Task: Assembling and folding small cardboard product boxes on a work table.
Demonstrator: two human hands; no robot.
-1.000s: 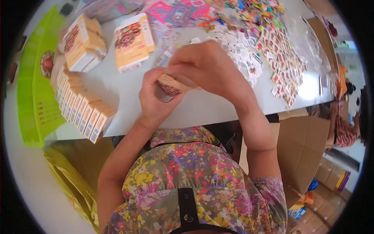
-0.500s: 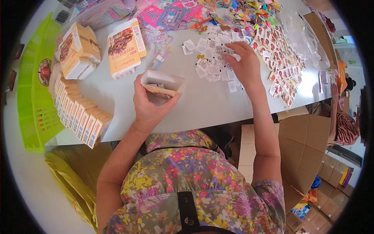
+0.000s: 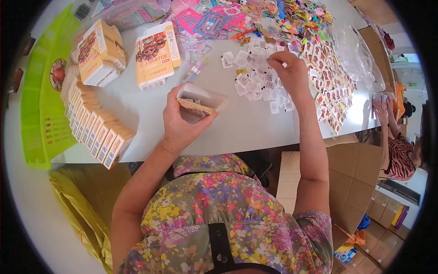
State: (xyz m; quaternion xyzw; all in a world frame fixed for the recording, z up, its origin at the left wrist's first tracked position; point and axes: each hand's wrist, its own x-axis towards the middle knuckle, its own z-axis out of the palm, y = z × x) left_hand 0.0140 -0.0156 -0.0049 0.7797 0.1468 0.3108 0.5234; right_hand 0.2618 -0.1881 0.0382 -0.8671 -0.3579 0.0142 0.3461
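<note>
My left hand (image 3: 182,122) is wrapped round a small orange and white cardboard box (image 3: 200,109), its open top tilted up toward me. A few small pale pieces lie inside that box. Above the right part of a loose pile of small white packets (image 3: 255,86), my right hand (image 3: 293,75) has its thumb and fingertips pinched together. Whatever may be between those fingertips is too small to make out. Left of the held box lie flat stacks of printed cartons (image 3: 155,64). A curved row of closed boxes (image 3: 98,132) stands along the table's left side.
Sheets of red-brown stickers (image 3: 331,91), mixed small toys (image 3: 296,23) and pink printed bags (image 3: 212,23) cover the far side. A clear plastic bag (image 3: 358,59) lies at right. A green basket (image 3: 39,105) borders the left. A large cardboard box (image 3: 349,178) and another person (image 3: 399,155) are at right.
My right hand has lifted slightly from the packets, and its fingers have come together into a pinch. The left hand still holds the box; the whole view has shifted a little.
</note>
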